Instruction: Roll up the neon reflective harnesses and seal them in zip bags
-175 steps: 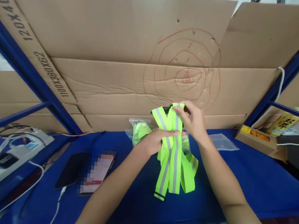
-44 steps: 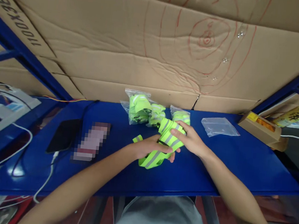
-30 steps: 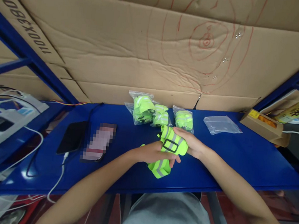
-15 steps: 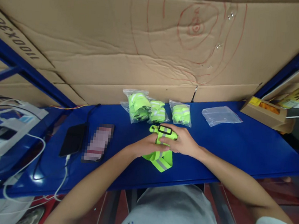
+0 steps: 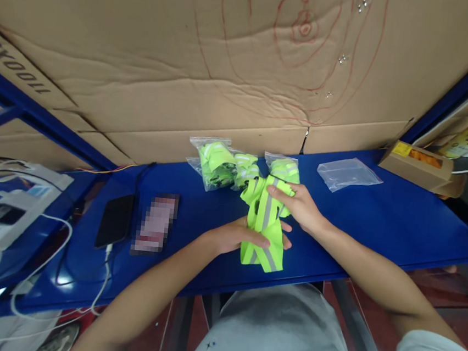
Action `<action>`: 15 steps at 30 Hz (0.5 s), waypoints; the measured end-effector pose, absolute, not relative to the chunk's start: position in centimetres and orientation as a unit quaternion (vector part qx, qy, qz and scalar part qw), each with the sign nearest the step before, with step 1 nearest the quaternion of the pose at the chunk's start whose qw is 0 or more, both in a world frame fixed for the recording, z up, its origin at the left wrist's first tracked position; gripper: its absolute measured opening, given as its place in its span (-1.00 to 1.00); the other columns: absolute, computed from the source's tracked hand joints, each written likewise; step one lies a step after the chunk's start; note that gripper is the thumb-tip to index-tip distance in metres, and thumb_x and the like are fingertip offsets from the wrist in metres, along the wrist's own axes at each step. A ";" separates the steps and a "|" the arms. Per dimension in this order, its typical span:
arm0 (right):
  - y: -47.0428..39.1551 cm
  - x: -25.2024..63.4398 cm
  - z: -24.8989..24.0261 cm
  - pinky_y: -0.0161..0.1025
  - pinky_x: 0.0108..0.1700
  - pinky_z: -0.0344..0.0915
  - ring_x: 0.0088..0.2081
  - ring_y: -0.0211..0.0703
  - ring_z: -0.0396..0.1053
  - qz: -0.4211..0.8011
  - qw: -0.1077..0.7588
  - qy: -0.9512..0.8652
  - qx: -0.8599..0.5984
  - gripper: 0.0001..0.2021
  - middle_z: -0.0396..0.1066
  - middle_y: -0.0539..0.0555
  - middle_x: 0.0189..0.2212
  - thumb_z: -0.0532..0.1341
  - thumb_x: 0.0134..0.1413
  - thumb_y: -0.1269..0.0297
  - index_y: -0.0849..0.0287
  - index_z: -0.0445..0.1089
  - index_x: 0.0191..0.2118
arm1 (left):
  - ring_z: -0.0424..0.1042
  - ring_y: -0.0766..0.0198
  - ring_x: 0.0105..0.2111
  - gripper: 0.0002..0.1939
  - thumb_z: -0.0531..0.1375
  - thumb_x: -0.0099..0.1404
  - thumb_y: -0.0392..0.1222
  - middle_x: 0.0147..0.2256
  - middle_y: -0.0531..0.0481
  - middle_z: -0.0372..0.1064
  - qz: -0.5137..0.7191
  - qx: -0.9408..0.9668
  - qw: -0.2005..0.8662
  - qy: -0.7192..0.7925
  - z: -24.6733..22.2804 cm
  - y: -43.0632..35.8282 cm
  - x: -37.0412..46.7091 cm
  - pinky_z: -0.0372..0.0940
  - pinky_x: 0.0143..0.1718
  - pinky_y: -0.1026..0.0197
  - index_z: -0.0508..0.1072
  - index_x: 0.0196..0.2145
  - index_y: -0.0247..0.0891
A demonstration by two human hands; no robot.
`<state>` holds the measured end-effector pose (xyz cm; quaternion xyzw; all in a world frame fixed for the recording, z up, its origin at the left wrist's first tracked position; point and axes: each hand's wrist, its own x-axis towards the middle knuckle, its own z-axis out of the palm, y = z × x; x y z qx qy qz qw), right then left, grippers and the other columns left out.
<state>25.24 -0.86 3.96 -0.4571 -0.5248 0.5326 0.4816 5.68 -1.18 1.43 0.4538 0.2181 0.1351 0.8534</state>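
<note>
A fluorescent yellow-green reflective strap (image 5: 269,215) with a grey stripe is bunched in folds between my hands, above the front half of the blue table. My right hand (image 5: 301,207) is closed on its upper folds, thumb on top. Lower down, my left hand (image 5: 232,236) holds the strap from the left, its thumb across the front and its fingertips showing past the right side. Loops hang below the left thumb. Behind the strap lie clear zip bags with similar bands: a fuller bag (image 5: 216,165), a middle bag (image 5: 246,168) and a right bag (image 5: 285,168), partly covered.
A flat clear plastic bag (image 5: 348,174) lies on the blue table (image 5: 336,229), with a cardboard box (image 5: 417,165) at the right end. To the left are a black phone (image 5: 114,220) on a white cable and another phone (image 5: 157,223). A cardboard wall (image 5: 145,67) stands behind.
Both hands have moved slightly right and apart, with the right one higher on the strap. The black buckle on top has turned out of sight, and the strap now hangs longer.
</note>
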 end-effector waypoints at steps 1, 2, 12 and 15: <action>-0.7 25.3 3.9 -0.29 -0.25 0.42 -0.33 -0.17 0.56 0.554 0.489 -0.499 -0.453 -0.61 0.64 0.06 -0.31 0.49 0.03 -0.08 0.19 0.60 -0.28 | 0.59 0.04 -0.10 -0.39 0.50 0.05 -0.12 -0.12 -0.20 0.61 0.138 0.451 0.855 0.218 1.1 -1.3 5.9 0.49 -0.05 0.04 0.57 0.07 -0.27; -0.5 25.4 3.9 -0.28 -0.22 0.43 -0.31 -0.16 0.57 0.579 0.489 -0.474 -0.448 -0.61 0.65 0.08 -0.30 0.50 0.01 -0.06 0.21 0.61 -0.27 | 0.59 0.06 -0.14 -0.42 0.49 0.04 -0.10 -0.18 -0.17 0.59 0.143 0.457 0.850 0.221 0.9 -1.3 6.0 0.48 -0.06 0.05 0.57 0.03 -0.29; 0.9 26.4 3.8 -0.30 -0.28 0.54 -0.32 -0.13 0.61 0.769 0.341 -0.384 -0.380 -0.52 0.65 0.17 -0.27 0.56 -0.08 -0.03 0.27 0.60 -0.19 | 0.52 0.19 -0.22 -0.63 0.43 0.19 0.01 -0.23 -0.08 0.56 0.134 0.664 0.677 0.290 0.7 -0.4 5.3 0.44 -0.12 0.16 0.61 -0.13 -0.28; 1.1 26.3 3.4 -0.28 -0.21 0.57 -0.28 -0.12 0.61 0.778 0.336 -0.374 -0.378 -0.53 0.64 0.18 -0.26 0.58 -0.09 0.05 0.29 0.57 -0.15 | 0.53 -0.03 0.01 -0.52 0.47 0.14 0.10 -0.05 -0.14 0.58 0.166 0.712 0.600 0.325 0.4 -0.1 5.5 0.39 0.17 -0.06 0.60 -0.09 -0.24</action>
